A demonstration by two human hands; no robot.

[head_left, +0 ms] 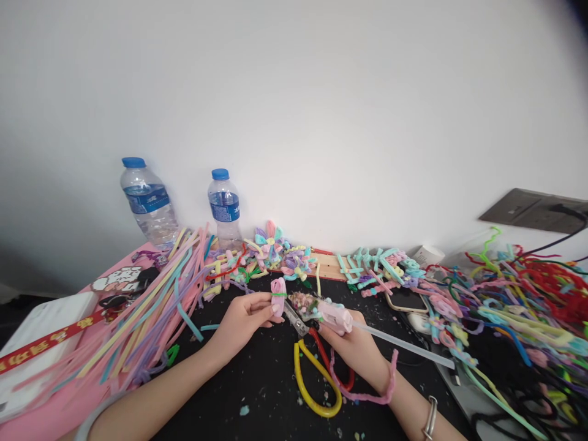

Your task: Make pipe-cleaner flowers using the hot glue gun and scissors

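Observation:
Between the thumb and fingers of my left hand (pixel 250 315) is a pink folded pipe cleaner loop (pixel 278 300) with a green band around its middle. My right hand (pixel 353 346) is closed around a pale pink hot glue gun (pixel 334 315), its nozzle pointing left at the loop. A translucent glue stick (pixel 408 346) sticks out of the gun's back. Scissors (pixel 316 401) with yellow and red handles are below both hands, blades toward the loop. A pink fuzzy strand (pixel 367 398) curves below my right wrist.
Long pastel pipe cleaners (pixel 138 312) cover the left side, by two water bottles (pixel 225 208). Finished pipe cleaner flowers (pixel 271 242) line the wall. A phone (pixel 407 300) and a heap of coloured pipe cleaners (pixel 546 306) lie right. Scraps dot the black tabletop (pixel 271 380).

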